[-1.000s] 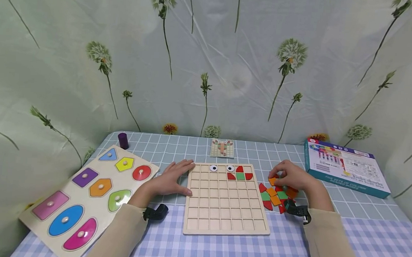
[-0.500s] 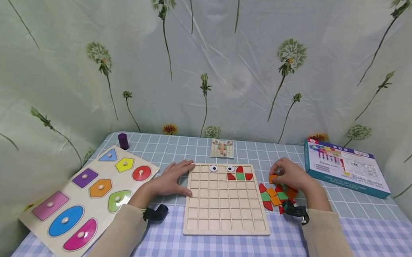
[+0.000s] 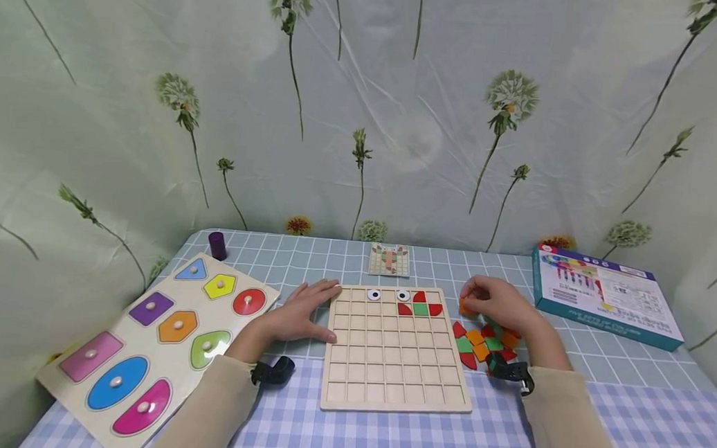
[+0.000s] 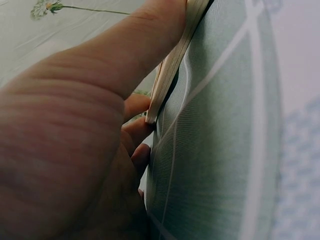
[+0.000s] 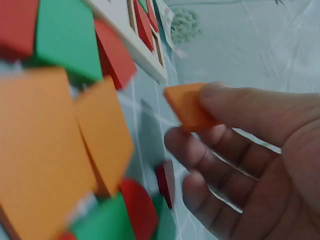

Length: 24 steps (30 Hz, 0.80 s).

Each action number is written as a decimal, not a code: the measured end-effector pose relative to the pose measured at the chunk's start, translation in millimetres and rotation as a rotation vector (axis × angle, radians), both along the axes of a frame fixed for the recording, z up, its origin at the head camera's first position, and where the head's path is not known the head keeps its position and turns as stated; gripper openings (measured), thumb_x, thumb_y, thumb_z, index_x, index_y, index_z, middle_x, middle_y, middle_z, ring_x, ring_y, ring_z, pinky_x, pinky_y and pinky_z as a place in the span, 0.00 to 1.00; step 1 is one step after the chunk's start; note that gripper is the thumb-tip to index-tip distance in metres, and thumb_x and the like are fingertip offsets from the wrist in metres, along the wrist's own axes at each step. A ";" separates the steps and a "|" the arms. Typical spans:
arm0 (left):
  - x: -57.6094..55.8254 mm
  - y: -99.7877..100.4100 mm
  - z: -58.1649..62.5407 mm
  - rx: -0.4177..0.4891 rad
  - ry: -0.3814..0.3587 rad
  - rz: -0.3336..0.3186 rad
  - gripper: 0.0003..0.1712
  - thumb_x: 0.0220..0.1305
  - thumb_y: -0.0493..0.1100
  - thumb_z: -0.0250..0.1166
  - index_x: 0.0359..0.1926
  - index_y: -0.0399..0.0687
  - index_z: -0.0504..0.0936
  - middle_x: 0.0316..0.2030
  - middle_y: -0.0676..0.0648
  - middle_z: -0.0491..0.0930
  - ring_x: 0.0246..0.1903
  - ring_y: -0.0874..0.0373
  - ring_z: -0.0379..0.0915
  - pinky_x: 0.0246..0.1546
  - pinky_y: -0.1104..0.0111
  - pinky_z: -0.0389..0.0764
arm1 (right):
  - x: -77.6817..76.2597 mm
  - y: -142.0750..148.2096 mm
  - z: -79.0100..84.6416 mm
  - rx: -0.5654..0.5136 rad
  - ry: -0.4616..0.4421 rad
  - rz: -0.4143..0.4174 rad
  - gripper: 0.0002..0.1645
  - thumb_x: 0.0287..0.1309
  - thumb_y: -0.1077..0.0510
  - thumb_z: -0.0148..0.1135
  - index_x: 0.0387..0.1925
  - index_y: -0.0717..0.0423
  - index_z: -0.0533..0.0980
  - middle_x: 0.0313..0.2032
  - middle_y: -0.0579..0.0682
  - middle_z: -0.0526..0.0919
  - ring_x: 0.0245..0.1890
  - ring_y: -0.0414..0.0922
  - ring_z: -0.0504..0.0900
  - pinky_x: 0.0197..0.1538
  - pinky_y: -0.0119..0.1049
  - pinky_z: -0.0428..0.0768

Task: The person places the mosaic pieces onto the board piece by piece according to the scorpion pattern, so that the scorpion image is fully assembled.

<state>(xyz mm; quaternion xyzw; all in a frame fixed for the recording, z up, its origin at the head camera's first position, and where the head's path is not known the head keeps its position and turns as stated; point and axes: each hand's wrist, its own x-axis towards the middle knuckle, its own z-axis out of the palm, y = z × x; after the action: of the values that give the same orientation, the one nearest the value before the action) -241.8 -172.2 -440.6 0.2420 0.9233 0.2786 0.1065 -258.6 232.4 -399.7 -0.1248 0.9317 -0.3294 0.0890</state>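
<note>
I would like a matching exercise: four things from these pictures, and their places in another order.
1. Purple cylinder
2. Printed box
3. Picture card
4. Orange piece

A. on the right side of the table
B. pinched in the right hand
C. near the far corner of the knobbed board
D. just beyond the grid board

Pairs: 1-C, 2-A, 3-D, 4-B

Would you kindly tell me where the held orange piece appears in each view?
Head: the orange piece is right of centre, in the right hand.
Left wrist: not in it.
Right wrist: near the centre, pinched.
Shared landmark: the wooden board, in all three views.
</note>
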 end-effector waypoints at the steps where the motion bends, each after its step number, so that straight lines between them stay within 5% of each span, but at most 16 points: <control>1: -0.1 0.0 -0.1 -0.001 0.000 0.001 0.57 0.51 0.60 0.76 0.77 0.50 0.59 0.78 0.45 0.54 0.79 0.44 0.42 0.78 0.42 0.36 | -0.3 -2.7 -0.1 -0.016 -0.003 -0.008 0.07 0.66 0.56 0.63 0.42 0.54 0.78 0.38 0.52 0.81 0.39 0.47 0.77 0.41 0.34 0.80; 12: 0.8 1.5 0.6 -0.009 -0.004 0.014 0.57 0.51 0.60 0.76 0.77 0.51 0.59 0.78 0.45 0.54 0.79 0.44 0.42 0.79 0.43 0.36 | -1.6 -31.9 -3.1 -0.146 0.039 -0.042 0.09 0.68 0.60 0.61 0.47 0.57 0.78 0.43 0.58 0.81 0.31 0.47 0.79 0.29 0.35 0.83; 24: -0.5 0.9 -1.4 -0.012 0.000 0.016 0.57 0.51 0.61 0.75 0.77 0.53 0.59 0.78 0.46 0.54 0.79 0.45 0.42 0.78 0.43 0.36 | 2.5 -55.0 -2.5 -0.280 -0.017 0.073 0.18 0.69 0.63 0.56 0.59 0.60 0.76 0.54 0.59 0.81 0.38 0.47 0.83 0.47 0.38 0.85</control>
<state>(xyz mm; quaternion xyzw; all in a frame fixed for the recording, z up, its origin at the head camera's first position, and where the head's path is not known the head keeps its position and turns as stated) -242.4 -171.3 -442.0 0.2338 0.9270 0.2737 0.1057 -256.1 177.4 -402.2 -0.1672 0.8707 -0.4536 0.0907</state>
